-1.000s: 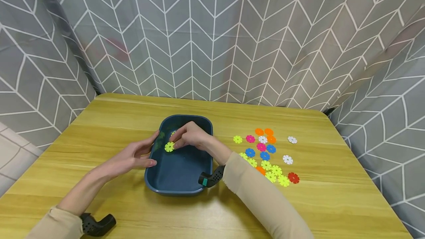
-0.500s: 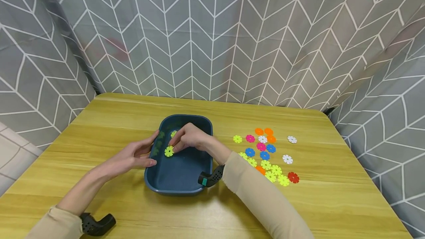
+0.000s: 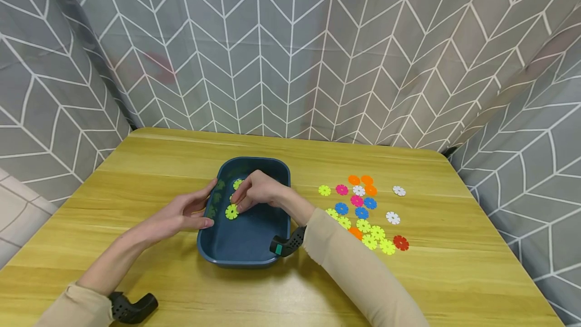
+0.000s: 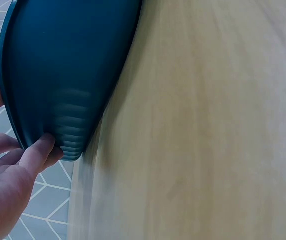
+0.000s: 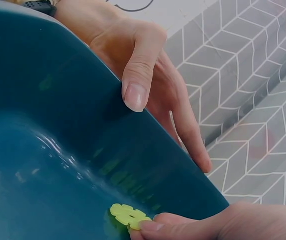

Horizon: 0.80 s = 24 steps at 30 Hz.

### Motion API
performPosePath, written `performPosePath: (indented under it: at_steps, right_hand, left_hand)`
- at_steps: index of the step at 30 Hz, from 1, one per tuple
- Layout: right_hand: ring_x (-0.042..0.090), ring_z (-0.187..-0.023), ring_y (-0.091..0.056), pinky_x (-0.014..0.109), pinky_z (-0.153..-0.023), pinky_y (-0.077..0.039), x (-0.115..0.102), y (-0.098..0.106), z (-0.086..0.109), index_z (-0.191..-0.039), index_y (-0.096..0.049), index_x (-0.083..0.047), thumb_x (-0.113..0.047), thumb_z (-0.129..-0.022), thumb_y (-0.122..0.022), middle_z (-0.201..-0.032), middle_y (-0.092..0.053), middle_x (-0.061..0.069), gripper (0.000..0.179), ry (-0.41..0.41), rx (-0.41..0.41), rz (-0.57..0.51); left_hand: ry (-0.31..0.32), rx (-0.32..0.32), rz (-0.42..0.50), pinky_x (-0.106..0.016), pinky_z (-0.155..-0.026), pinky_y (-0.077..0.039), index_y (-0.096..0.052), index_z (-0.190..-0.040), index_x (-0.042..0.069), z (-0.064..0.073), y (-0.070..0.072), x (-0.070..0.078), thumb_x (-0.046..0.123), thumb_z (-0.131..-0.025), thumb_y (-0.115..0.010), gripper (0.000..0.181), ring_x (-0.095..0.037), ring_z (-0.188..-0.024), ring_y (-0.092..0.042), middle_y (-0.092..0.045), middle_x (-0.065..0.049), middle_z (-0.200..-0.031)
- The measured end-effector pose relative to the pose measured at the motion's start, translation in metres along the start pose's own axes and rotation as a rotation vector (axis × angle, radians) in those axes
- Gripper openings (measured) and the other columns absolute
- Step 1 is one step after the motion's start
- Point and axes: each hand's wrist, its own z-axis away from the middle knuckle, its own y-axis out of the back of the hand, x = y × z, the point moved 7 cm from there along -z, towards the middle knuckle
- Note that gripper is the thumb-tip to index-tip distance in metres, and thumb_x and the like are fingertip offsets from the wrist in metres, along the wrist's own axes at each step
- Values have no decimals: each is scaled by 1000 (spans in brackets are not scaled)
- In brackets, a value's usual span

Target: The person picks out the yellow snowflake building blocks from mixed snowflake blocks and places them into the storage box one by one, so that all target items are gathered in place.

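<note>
A deep blue plastic bin [image 3: 247,243] stands on the table. My left hand [image 3: 183,211] grips its left side, thumb over the rim and fingers along the outer wall, as the right wrist view shows with the left hand [image 5: 150,65]. Inside the bin, my right hand [image 3: 260,188] pinches a yellow-green notched disc [image 3: 231,211] between thumb and fingertips, low near the left wall. Another yellow-green disc [image 3: 237,183] lies farther back in the bin. A sliver of one more shows by the right fingertips, mostly hidden. Green reflections streak the bin's inner wall.
Right of the bin, loose notched discs are spread on the wooden table [image 3: 445,276]: several yellow-green discs [image 3: 378,232], several orange discs [image 3: 354,180], blue discs [image 3: 361,213], pink discs [image 3: 357,200], white discs [image 3: 393,218] and a red disc [image 3: 401,242]. A patterned curtain [image 3: 290,54] hangs behind.
My right hand has shifted slightly, and the pinched disc has come a little toward the near side of the bin. The disc farther back is more exposed. My left hand stays in place.
</note>
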Motion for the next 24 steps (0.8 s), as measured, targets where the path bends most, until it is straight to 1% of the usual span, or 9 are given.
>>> performPosePath:
  at_steps: [8,15,24]
  right_hand:
    - [17,-71,-73,33,-74,-62,0,0,0,-96,-76,8,12,-79,-76,-83,-75,14,17,11,8,20]
    - [20,-72,-74,34,-75,-62,0,1,0,-92,-76,7,10,-78,-78,-81,-75,15,14,16,27,34]
    - [23,-76,-76,32,-75,-62,-1,1,1,-91,-76,7,6,-76,-82,-83,-76,17,16,19,33,44]
  left_hand:
    - [1,2,8,-14,-102,-42,-5,-160,3,0,0,-1,14,-96,-63,87,-48,-148,-17,-7,-27,-165]
    - [-3,5,0,-11,-102,-40,-5,-160,2,0,1,0,14,-96,-64,87,-46,-149,-15,-5,-26,-165]
    - [-6,4,-4,-14,-104,-40,-5,-160,2,0,0,0,14,-96,-63,87,-47,-149,-15,-5,-26,-165]
